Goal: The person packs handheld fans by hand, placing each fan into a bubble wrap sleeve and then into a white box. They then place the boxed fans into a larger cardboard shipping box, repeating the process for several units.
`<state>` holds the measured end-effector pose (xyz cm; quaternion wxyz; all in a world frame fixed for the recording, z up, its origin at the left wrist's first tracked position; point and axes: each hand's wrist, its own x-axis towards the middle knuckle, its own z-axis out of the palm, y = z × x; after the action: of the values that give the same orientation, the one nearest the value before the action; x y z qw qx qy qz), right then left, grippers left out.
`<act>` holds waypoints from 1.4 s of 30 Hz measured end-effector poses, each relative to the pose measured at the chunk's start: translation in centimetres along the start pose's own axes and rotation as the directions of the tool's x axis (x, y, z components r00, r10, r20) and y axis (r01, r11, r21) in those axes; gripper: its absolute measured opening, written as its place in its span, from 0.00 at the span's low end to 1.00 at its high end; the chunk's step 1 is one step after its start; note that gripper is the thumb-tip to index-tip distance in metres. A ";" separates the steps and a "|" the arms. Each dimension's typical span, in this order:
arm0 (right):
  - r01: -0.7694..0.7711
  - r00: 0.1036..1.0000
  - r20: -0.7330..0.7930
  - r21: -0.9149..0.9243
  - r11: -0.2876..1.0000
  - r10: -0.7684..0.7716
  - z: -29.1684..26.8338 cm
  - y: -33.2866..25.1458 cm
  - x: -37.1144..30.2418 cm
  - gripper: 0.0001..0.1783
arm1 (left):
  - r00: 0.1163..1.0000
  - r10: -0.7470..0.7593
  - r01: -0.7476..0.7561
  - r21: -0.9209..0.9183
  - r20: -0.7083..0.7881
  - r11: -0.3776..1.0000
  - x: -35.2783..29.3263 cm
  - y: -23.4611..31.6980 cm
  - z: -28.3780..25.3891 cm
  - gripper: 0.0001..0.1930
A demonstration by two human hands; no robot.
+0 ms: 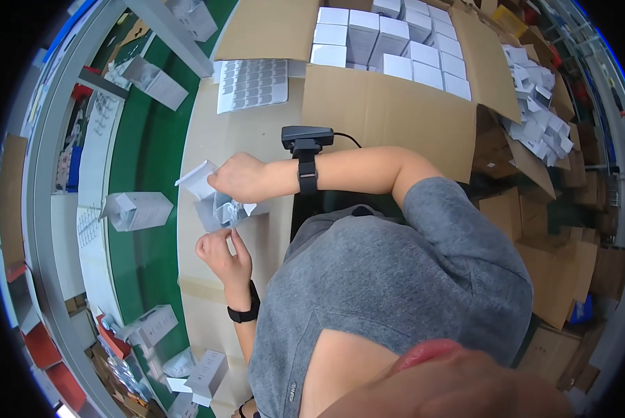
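A small white carton stands with its top flap raised on the beige table in front of me. Inside it, something in clear plastic wrap shows, too blurred to name. My right hand is closed at the carton's raised flap, its fingertips mostly hidden. Just below the carton's near corner is my left hand, its thumb apart from its fingers and nothing visible in it. Black straps circle both wrists, and a black device sits on the right one.
A large cardboard box of white cartons lies at the far right, beside a tray of grey pieces. Along the green belt on the left stand several white cartons, one open. Crumpled white cartons fill another box at right.
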<state>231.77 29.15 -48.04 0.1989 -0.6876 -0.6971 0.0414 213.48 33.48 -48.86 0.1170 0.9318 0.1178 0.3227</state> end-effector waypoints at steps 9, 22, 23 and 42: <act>0.255 0.966 -0.056 0.034 0.966 -0.253 -0.5 -3.0 0.4 0.05 | 0.997 -0.068 0.068 0.016 0.032 0.998 0.5 -0.4 0.1 0.05; 0.105 0.922 0.373 0.012 0.994 -0.101 -0.5 -2.6 2.5 0.10 | 0.959 -0.219 0.234 0.070 -0.181 0.970 1.6 -1.1 1.9 0.17; 0.099 0.937 0.336 0.000 0.995 -0.093 -0.8 -2.1 2.0 0.13 | 0.956 -0.235 0.255 0.101 -0.173 0.962 1.7 -1.0 1.8 0.17; 0.258 0.899 -0.362 -0.019 0.966 -0.247 -9.0 -0.8 -8.1 0.21 | 0.851 0.087 -0.273 -0.295 -0.517 0.916 6.3 4.6 -0.7 0.24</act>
<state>233.83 19.29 -41.28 0.3375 -0.5843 -0.7311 -0.1015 218.52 31.08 -43.37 0.2193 0.7879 -0.0063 0.5755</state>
